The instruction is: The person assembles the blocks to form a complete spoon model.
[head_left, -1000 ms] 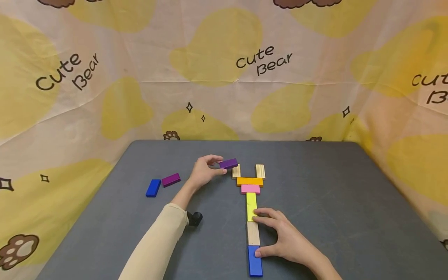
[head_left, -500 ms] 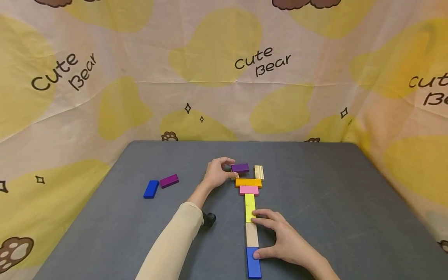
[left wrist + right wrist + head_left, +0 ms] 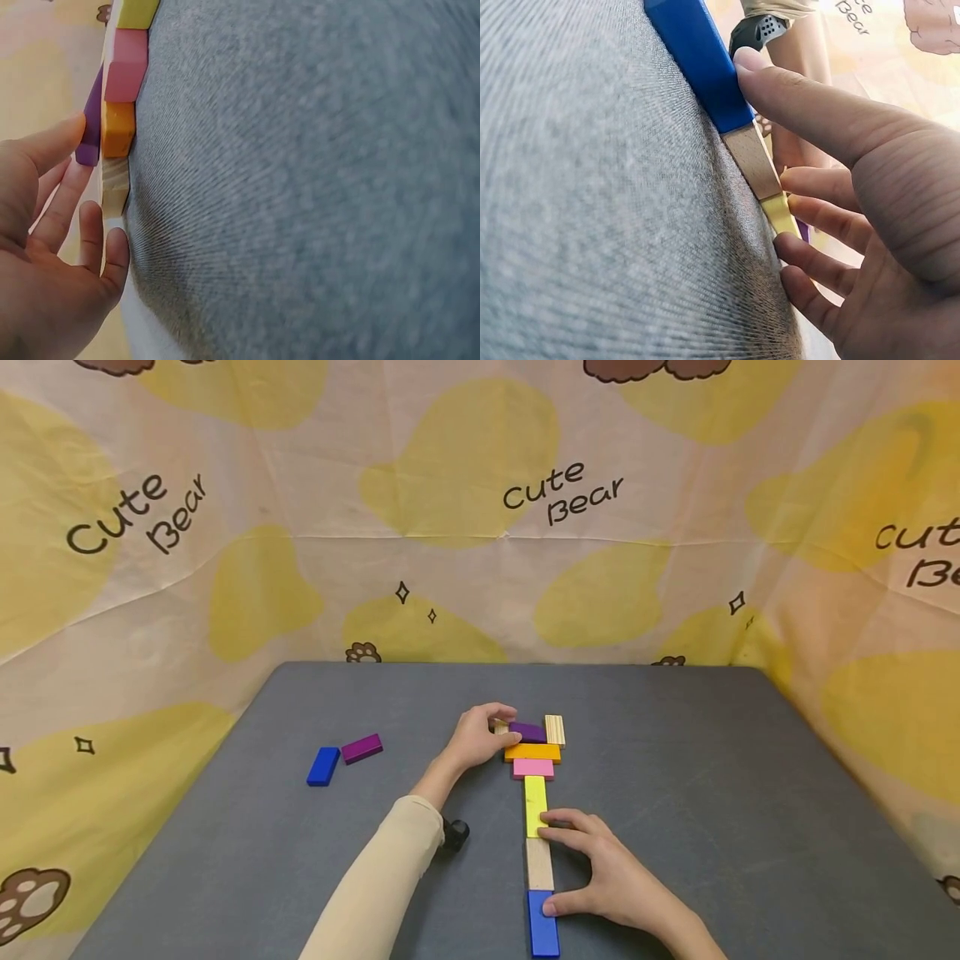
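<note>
So at bottom centre-right there's a blue block, right hand spread wide with thumb on it, fingertips at the yellow block, plain wood block between. Then pink block, orange block. Farther up, left hand is pinching the purple block, tilted, between striped wood blocks; can't tell if it's touching down.
</note>
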Available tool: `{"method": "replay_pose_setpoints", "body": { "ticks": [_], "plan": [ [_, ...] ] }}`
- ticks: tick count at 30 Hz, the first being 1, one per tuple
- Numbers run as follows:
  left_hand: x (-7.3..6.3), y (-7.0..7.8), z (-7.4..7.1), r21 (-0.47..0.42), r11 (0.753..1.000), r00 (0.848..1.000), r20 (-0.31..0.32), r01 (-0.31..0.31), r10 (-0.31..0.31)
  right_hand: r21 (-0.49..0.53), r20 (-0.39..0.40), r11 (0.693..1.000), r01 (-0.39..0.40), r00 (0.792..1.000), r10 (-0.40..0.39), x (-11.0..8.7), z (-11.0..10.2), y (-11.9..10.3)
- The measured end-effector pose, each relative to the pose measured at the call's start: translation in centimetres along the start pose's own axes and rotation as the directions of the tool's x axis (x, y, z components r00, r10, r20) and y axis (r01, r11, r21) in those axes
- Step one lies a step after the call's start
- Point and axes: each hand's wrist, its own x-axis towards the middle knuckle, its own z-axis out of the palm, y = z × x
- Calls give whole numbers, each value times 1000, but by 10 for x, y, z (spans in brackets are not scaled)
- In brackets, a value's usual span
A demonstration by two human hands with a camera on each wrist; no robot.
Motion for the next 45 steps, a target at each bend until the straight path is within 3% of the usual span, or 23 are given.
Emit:
{"method": "replay_pose_setpoints", "body": {
  "ticks": [20, 30, 45],
  "plan": [
    [2, -2, 6, -76, 997, 1000, -21, 16, -18, 5, -6, 1000, 5, 1000, -5, 0, 1, 0],
    [6, -5, 12, -80, 997, 997, -71, 12, -17, 6, -14, 1000, 11, 1000, -11, 1, 1, 0],
    [5, -1, 11, -98, 995, 999, -21, 34, -36, 5, -11, 1000, 7, 1000, -7, 1, 2, 0]
  ]
}}
